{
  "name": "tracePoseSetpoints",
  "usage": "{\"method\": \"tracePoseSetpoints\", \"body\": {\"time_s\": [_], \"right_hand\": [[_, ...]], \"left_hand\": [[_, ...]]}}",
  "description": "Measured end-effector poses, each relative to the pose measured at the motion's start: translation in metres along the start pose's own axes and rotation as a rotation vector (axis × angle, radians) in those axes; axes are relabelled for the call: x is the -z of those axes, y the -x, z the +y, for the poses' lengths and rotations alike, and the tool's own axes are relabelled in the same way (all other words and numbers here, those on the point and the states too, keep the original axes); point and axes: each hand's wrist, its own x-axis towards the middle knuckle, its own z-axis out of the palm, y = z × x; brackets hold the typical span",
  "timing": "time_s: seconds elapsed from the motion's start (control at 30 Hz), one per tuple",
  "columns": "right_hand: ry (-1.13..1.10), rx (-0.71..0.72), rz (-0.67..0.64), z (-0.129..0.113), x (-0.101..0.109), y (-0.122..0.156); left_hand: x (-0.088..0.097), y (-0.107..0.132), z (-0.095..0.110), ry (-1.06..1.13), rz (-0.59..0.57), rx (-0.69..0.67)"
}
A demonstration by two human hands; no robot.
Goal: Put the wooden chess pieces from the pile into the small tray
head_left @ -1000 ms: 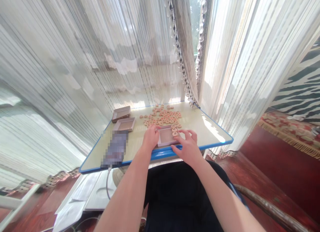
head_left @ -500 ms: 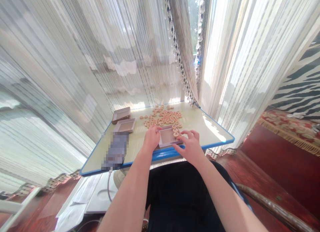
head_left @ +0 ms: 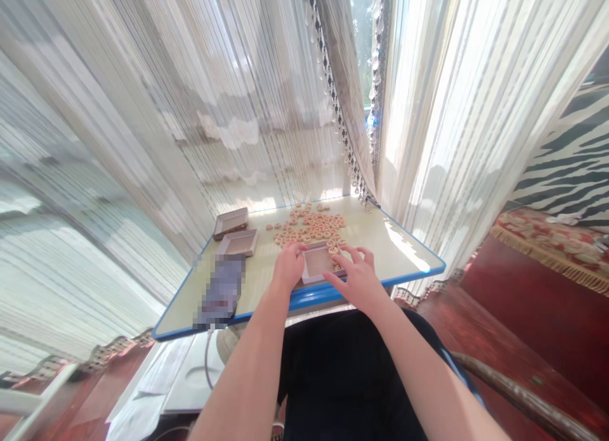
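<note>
A shallow cardboard tray (head_left: 318, 263) lies at the near edge of the table. My left hand (head_left: 288, 265) grips its left wall, fingers over the rim. Inside, along the right wall, is a column of round wooden Chinese chess pieces (head_left: 332, 250). My right hand (head_left: 358, 275) reaches over the tray's right end with fingers apart; its fingertips touch the nearer pieces and partly hide them, and its thumb extends over the near wall. Just beyond the tray spreads a loose heap of more Chinese chess pieces (head_left: 316, 225).
To the left lie another shallow tray (head_left: 221, 245) and, behind it, stacked trays (head_left: 217, 228). A blurred dark flat object (head_left: 221, 292) with a cable lies on the blue-edged table (head_left: 404, 238). String curtains (head_left: 261, 111) hang behind. Papers (head_left: 157, 377) sit below left.
My right hand has moved slightly left, its fingers now over the nearer pieces in the tray. My left hand stays on the left wall. The view has tilted a little.
</note>
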Motion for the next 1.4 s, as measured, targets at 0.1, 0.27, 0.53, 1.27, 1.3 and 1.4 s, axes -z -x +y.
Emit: {"method": "tracePoseSetpoints", "body": {"time_s": [0.1,0.27,0.53,1.27,1.3,1.4], "right_hand": [[-0.006,-0.013,-0.001,0.002,-0.001,0.0],[-0.013,-0.042,-0.006,0.004,-0.003,0.001],[-0.031,-0.055,0.011,0.003,-0.002,0.003],[-0.089,-0.048,0.085,0.007,-0.006,0.005],[-0.097,-0.051,0.09,0.007,-0.006,0.006],[-0.147,-0.122,0.086,0.011,-0.006,0.002]], "left_hand": [[0.0,0.0,0.0,0.004,0.002,0.001],[0.0,0.0,0.001,0.006,-0.002,0.03],[0.003,0.002,0.004,0.004,-0.002,0.034],[0.003,0.003,0.003,0.031,-0.002,0.07],[0.003,0.003,0.003,0.029,-0.005,0.073],[0.003,0.002,0.002,0.023,-0.016,0.078]]}}
